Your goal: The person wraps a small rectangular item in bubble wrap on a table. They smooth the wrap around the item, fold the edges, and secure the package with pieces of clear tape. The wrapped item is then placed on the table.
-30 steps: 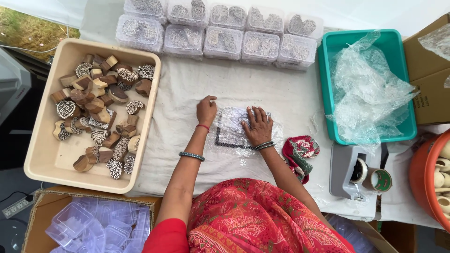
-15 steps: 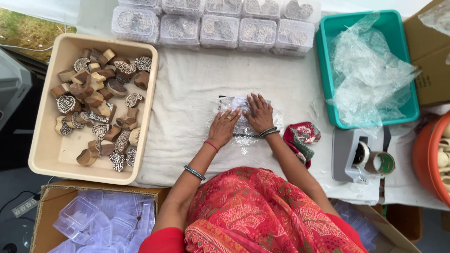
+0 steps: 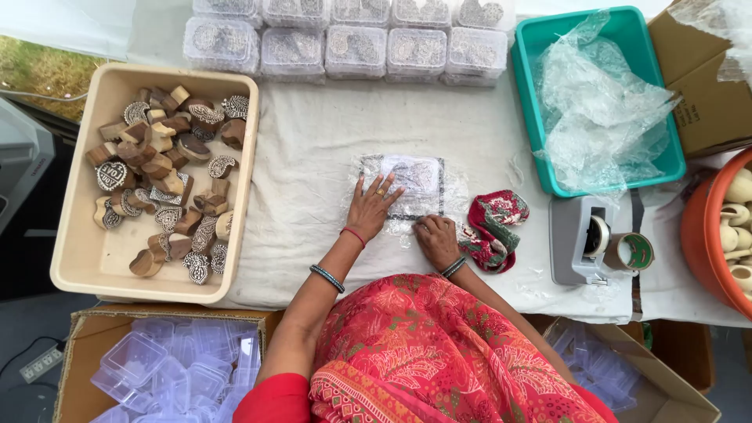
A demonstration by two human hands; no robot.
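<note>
Head: beige tray [image 3: 78, 266] of wooden stamps [image 3: 160, 168]

Both arms reach up from the bottom centre of the frame toward the middle. The left hand [image 3: 373, 205] lies flat, palm down, fingers spread and pointing toward the top of the frame — a ring on one finger, a red band at the wrist, a dark bangle farther down the forearm. The right hand [image 3: 437, 239] sits lower and just right of it — fingers curled downward, bangles at the wrist.

Single head view, straight down from above, fairly high, over cloth-covered table [image 3: 313, 157].
</note>
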